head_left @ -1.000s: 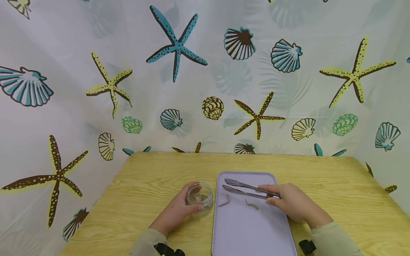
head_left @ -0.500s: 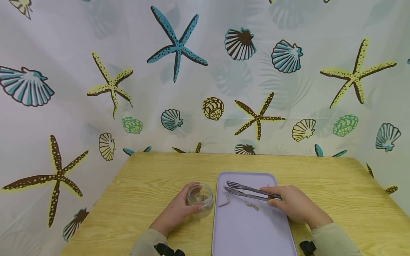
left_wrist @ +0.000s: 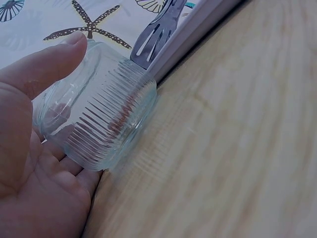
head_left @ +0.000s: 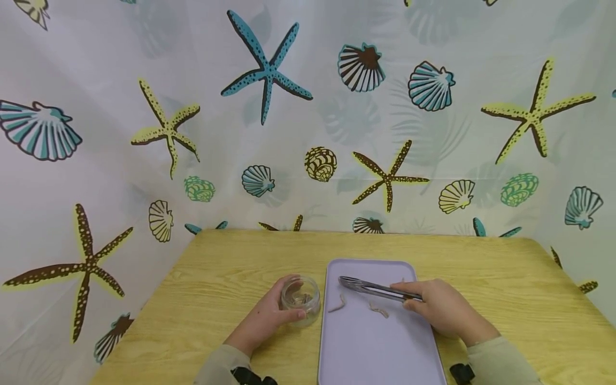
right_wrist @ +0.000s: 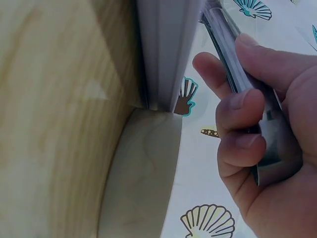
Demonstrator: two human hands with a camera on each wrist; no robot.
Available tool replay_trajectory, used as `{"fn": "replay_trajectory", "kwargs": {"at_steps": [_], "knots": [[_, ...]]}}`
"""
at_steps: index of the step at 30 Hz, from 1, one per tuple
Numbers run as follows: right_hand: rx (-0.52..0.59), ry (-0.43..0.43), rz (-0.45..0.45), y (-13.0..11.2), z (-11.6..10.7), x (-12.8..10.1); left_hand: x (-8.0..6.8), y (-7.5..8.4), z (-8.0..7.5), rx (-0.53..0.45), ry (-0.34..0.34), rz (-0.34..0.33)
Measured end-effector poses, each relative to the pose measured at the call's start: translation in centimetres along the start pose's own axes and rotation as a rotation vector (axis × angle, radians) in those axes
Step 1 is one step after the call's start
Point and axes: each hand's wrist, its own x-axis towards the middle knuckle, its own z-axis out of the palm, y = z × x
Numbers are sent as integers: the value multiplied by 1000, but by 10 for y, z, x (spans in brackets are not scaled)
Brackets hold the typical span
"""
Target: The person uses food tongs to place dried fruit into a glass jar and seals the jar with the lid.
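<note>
Leftward from the gripping right hand (head_left: 444, 307) jut tongs (head_left: 366, 287); the left hand (head_left: 270, 311) clasps a jar (head_left: 310, 306).

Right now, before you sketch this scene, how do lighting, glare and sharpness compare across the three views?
Head: fairly even light, backdrop print crisp; left wrist: dimmer, pale glints along the ribbed glass jar, wood grain on the table soft and smeary; right wrist: also dim, a dark shadow band on the table beside the tray, bright sheen on the tongs.

It looks like a curtained booth — shell-print fabric (head_left: 289, 133) lines three sides of a table (head_left: 226, 272).
</note>
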Motion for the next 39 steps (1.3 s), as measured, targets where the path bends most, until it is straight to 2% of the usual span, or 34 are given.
{"fn": "replay_trajectory", "kwargs": {"at_steps": [13, 21, 31, 39], "knots": [[10, 11, 6, -4, -4, -3, 1, -3, -1, -1, -12, 14], [19, 28, -87, -5, -7, -5, 0, -4, -1, -4, -11, 18], [66, 59, -110, -7, -13, -9, 0, -4, -1, 9, -6, 12], [107, 48, -153, -9, -13, -10, -1, -3, -1, -2, -7, 15]]}}
